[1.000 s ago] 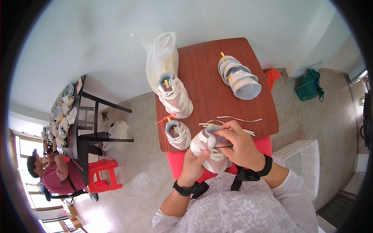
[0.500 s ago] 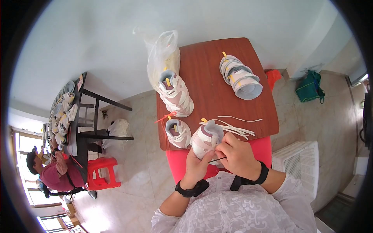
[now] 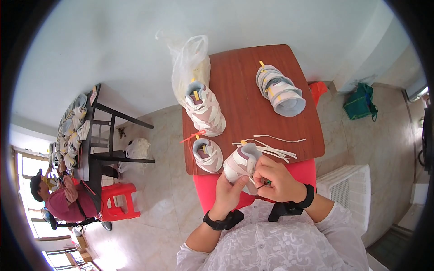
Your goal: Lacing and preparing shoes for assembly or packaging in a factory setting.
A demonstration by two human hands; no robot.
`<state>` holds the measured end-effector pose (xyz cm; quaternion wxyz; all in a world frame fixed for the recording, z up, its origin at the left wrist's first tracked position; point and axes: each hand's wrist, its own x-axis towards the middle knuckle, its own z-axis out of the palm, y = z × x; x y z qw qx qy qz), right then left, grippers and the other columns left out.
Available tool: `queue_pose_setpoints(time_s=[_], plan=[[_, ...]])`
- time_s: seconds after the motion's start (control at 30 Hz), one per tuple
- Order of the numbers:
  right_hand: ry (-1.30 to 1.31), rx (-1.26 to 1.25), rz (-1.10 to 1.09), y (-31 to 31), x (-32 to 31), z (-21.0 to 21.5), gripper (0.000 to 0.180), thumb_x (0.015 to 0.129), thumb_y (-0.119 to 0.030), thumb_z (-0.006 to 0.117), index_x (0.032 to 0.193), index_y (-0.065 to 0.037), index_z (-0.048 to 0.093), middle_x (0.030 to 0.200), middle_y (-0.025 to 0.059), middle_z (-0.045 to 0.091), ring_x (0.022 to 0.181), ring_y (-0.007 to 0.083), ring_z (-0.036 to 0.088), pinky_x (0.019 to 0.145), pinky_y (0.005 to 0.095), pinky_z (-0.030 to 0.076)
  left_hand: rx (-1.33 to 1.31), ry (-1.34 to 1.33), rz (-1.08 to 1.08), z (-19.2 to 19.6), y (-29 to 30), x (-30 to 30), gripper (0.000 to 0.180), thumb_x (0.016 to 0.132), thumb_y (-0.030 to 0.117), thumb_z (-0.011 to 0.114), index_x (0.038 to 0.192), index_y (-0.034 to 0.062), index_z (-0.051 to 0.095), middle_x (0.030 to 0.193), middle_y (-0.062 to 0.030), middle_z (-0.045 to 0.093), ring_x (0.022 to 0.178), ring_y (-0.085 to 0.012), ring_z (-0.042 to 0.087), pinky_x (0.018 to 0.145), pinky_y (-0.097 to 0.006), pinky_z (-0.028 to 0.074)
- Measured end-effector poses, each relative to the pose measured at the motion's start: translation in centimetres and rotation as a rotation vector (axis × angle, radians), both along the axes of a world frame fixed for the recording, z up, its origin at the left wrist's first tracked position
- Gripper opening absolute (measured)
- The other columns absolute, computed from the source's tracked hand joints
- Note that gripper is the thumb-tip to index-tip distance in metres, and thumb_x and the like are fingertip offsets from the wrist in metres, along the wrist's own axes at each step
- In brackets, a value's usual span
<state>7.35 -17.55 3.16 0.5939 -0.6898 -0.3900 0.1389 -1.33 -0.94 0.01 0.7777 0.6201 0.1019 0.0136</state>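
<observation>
White and pink, the shoe hangs at the near edge of the brown table, where we see the left hand curled snugly around its side. The right hand pinches a thin dark tool, fingers closed, now drawn back rightward from the left hand; we judge the work has eased briefly off the shoe. Loose laces lie just beyond.

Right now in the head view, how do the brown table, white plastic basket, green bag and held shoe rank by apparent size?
1. Brown table
2. White plastic basket
3. Green bag and held shoe: too alike to rank; left hand and right hand cover part of the shoe.
</observation>
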Motion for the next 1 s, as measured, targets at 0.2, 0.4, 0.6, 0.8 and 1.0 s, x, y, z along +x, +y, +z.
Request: queue_pose_setpoints(time_s=[0.2, 0.4, 0.6, 0.8, 1.0], plan=[[-0.085, -0.071, -0.396, -0.5, 0.0, 0.3, 0.022, 0.071, -0.006, 0.073, 0.084, -0.006, 0.056, 0.083, 0.0057, 0.050, 0.065, 0.0173, 0.052, 0.056, 0.0312, 0.043, -0.206, -0.075, 0.101, -0.7, 1.0, 0.1, 0.041, 0.091, 0.001, 0.059, 0.131, 0.0008, 0.046, 0.123, -0.0073, 0.058, 0.112, -0.0165, 0.055, 0.097, -0.033, 0.044], [0.439, 0.149, -0.153, 0.1, -1.7, -4.1, 0.037, 0.092, -0.014, 0.063, 0.121, -0.001, 0.045, 0.100, 0.0009, 0.057, 0.064, 0.0032, 0.047, 0.051, 0.0211, 0.037, -0.420, -0.116, 0.123, -0.8, 0.4, 0.0, 0.045, 0.092, 0.006, 0.062, 0.133, 0.0034, 0.044, 0.127, -0.0072, 0.056, 0.114, -0.0181, 0.055, 0.099, -0.034, 0.044], [1.121, 0.457, -0.239, 0.1, -2.3, -2.6, 0.034, 0.090, -0.013, 0.065, 0.119, -0.003, 0.050, 0.100, 0.0020, 0.058, 0.081, 0.0057, 0.053, 0.064, 0.0221, 0.043, -0.236, -0.048, 0.021, -1.9, 0.5, -0.7, 0.036, 0.092, 0.006, 0.063, 0.126, 0.0040, 0.052, 0.119, -0.0045, 0.060, 0.109, -0.0152, 0.057, 0.096, -0.032, 0.045], [0.637, 0.202, -0.396, 0.3, -1.7, -2.0, 0.039, 0.083, -0.011, 0.072, 0.112, -0.003, 0.049, 0.093, 0.0003, 0.055, 0.078, 0.0061, 0.049, 0.065, 0.0227, 0.041, -0.303, -0.101, 0.107, -2.2, 0.8, -0.7, 0.041, 0.092, 0.009, 0.062, 0.131, 0.0052, 0.049, 0.127, -0.0066, 0.057, 0.116, -0.0186, 0.055, 0.102, -0.036, 0.043], [0.162, -0.077, -0.528, 0.0, -2.4, -1.7, 0.027, 0.076, -0.013, 0.077, 0.088, -0.004, 0.055, 0.084, 0.0031, 0.054, 0.069, 0.0128, 0.049, 0.059, 0.0271, 0.041, -0.251, -0.104, 0.135, -2.1, 0.3, -0.5, 0.040, 0.092, 0.009, 0.062, 0.130, 0.0045, 0.050, 0.124, -0.0059, 0.058, 0.113, -0.0176, 0.056, 0.099, -0.035, 0.044]])
